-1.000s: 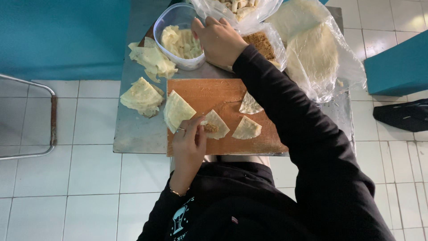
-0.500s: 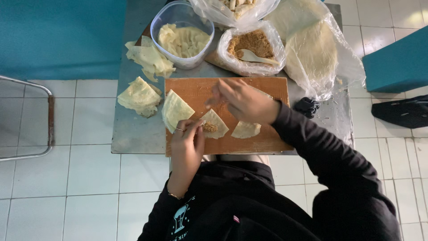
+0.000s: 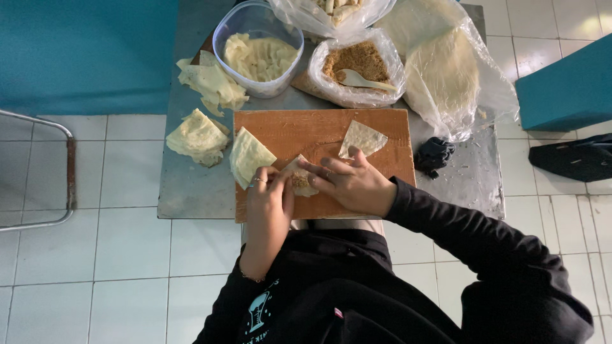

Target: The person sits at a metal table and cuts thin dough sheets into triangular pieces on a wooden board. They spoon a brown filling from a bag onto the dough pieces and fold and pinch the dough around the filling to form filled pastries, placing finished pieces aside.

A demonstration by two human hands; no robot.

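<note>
Both my hands meet over a small pastry wrapper with brown filling [image 3: 299,179] on the wooden cutting board [image 3: 376,130]. My left hand [image 3: 268,197] pinches its left side and my right hand [image 3: 350,181] presses its right side with the fingertips. A triangular pastry sheet [image 3: 362,138] lies just beyond my right hand. A stack of folded sheets [image 3: 248,156] rests at the board's left edge, next to my left hand.
On the metal table [image 3: 191,191]: a clear tub of pastry strips [image 3: 258,54], a bag of brown filling with a spoon [image 3: 357,73], a bag of round sheets [image 3: 446,76], loose pastry piles [image 3: 197,137], a dark cloth [image 3: 433,154]. White tiled floor surrounds it; a metal chair frame [image 3: 38,165] stands left.
My right hand came back from the filling bag at the far side of the table to the board and now rests on the wrapper. My left hand stayed on the wrapper.
</note>
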